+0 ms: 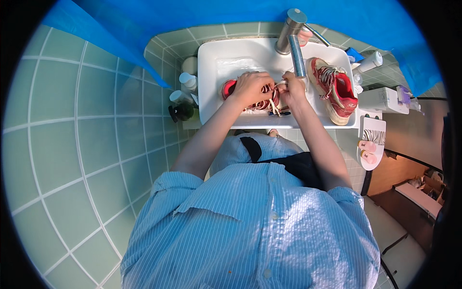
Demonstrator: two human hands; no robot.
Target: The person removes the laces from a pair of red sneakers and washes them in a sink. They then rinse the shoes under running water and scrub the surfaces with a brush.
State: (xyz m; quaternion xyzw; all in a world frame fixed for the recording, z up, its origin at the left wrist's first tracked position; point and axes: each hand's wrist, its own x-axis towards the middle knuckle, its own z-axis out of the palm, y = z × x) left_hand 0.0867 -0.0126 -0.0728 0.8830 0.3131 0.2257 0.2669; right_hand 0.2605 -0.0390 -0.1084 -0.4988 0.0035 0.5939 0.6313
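Note:
A red sneaker (229,89) lies sideways in the white sink basin (208,104), its collar opening toward the left. My left hand (253,86) rests over it, fingertips curled into the laces. The pale shoelaces (275,106) hang loose toward the basin's front edge. On the toe side, my right hand (291,89) has thumb and fingers pinched at a whitish part of the same shoe or its lace; the fingers hide which. A second red sneaker (334,90), with cream sole and laces tied across it, leans at the right end of the basin.
A metal faucet (296,45) rises behind my right hand, its spout over the basin. Bottles (187,81) crowd the left ledge beside a dark pump bottle (181,112). A white tube (371,60) stands at right. A blue sheet (231,12) hangs along the back.

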